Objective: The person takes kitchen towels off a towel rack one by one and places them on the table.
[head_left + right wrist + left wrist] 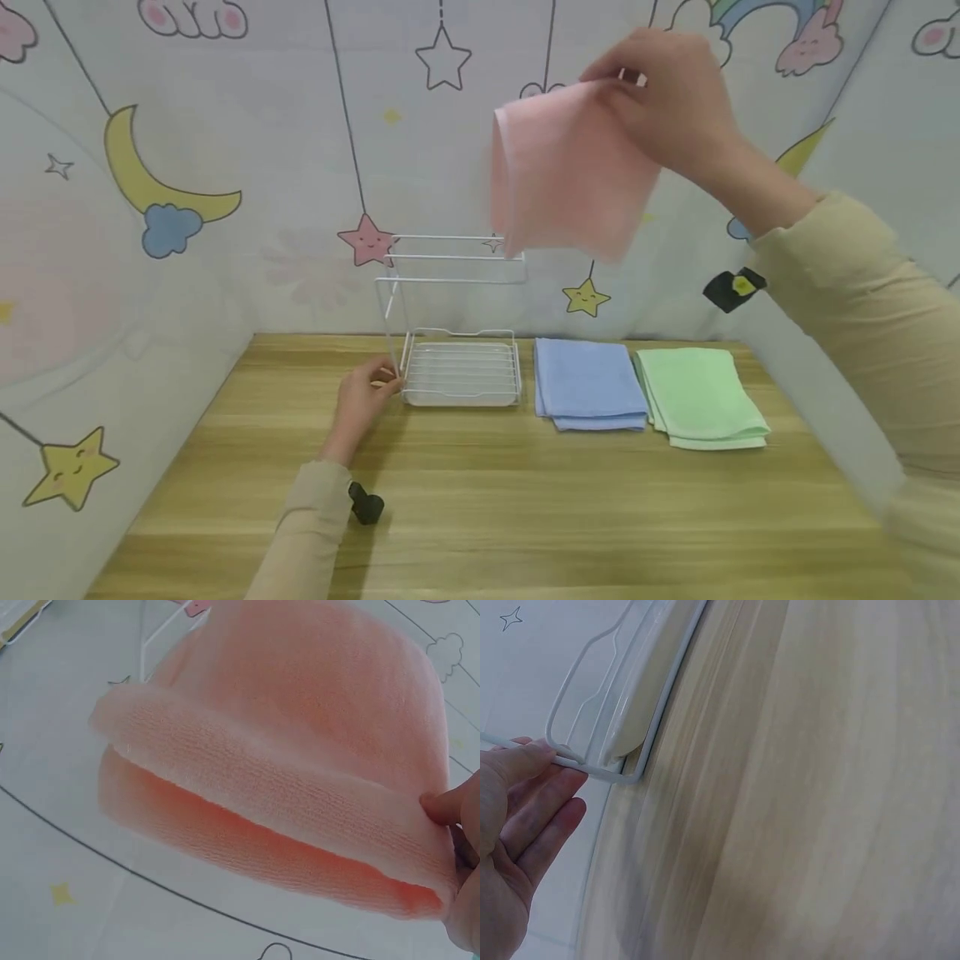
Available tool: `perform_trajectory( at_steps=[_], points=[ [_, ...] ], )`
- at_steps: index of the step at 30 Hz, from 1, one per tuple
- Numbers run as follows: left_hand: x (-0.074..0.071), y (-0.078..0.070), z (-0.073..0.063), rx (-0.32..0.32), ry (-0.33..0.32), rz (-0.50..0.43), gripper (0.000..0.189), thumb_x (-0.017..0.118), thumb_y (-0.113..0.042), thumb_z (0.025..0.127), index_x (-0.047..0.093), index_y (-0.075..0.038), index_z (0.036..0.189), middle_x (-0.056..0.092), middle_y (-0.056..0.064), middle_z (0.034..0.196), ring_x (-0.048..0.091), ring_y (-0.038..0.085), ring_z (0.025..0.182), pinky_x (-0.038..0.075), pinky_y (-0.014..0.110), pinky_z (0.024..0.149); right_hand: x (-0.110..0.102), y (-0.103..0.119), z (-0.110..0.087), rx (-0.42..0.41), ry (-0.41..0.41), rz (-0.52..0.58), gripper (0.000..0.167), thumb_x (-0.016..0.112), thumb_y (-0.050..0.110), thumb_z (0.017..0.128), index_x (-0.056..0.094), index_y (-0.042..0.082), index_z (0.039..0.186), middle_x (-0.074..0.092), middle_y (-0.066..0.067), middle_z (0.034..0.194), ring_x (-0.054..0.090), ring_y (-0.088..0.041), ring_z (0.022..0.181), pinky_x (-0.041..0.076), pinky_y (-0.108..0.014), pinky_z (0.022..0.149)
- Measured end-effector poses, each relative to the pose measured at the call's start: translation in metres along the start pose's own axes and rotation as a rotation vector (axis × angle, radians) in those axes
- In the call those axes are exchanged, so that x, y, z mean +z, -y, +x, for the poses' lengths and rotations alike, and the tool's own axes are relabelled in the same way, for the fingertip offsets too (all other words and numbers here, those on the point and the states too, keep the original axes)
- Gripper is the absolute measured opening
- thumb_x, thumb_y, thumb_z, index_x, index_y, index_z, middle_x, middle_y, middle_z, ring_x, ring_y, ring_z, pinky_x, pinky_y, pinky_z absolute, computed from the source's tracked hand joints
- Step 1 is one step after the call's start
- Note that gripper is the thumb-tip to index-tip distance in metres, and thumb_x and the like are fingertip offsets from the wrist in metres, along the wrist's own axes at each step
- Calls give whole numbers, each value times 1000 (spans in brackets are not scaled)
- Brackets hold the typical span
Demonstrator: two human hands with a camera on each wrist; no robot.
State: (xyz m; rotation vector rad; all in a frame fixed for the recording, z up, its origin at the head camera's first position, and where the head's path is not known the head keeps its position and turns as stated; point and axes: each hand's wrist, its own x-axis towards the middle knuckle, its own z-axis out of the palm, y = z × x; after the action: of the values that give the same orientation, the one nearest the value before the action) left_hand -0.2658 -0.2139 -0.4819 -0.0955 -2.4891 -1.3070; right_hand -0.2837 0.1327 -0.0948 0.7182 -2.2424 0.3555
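Note:
In the head view my right hand [675, 100] is raised at the upper right and pinches a folded pink towel [570, 167] by its top edge. The towel hangs in the air, above and in front of the right end of a white wire rack [450, 281]. Its open folds [270, 787] show in the right wrist view. My left hand [363, 404] is low at the rack's left side. Thumb and fingers pinch the white wire [592, 771] near a bottom corner, as the left wrist view shows. A pale tray [461, 400] sits in the rack's base.
Right of the rack lie a folded blue towel [588, 379] and a folded green towel [701, 396], side by side. They rest on a wood-grain table [487, 517]. A wall covering [300, 150] with stars, moons and clouds rises close behind the rack.

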Motion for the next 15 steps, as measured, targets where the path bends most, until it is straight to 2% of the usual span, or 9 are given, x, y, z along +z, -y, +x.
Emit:
perform_trajectory(
  at_steps=[6, 9, 15],
  points=[
    [-4, 1, 0, -8, -10, 0, 14, 74, -6, 85, 65, -3, 96, 74, 20, 96, 73, 32, 93, 64, 41, 82, -2, -19, -39, -102, -49, 5, 22, 54, 8, 98, 74, 2, 105, 72, -16, 101, 64, -30, 96, 46, -34, 76],
    [-5, 2, 0, -4, -7, -2, 15, 74, -5, 85, 65, -2, 96, 74, 20, 96, 73, 33, 93, 64, 40, 82, -2, -27, -59, -109, -67, 23, 20, 56, 3, 95, 74, 3, 102, 73, -15, 98, 66, -30, 95, 46, -31, 75],
    [-4, 1, 2, 9, -8, -3, 14, 75, -5, 85, 65, -3, 95, 74, 20, 95, 73, 32, 92, 64, 41, 81, 0, -42, -97, -138, -88, 47, 20, 61, -5, 88, 76, 5, 98, 74, -13, 92, 67, -28, 86, 38, -12, 71]
  ],
)
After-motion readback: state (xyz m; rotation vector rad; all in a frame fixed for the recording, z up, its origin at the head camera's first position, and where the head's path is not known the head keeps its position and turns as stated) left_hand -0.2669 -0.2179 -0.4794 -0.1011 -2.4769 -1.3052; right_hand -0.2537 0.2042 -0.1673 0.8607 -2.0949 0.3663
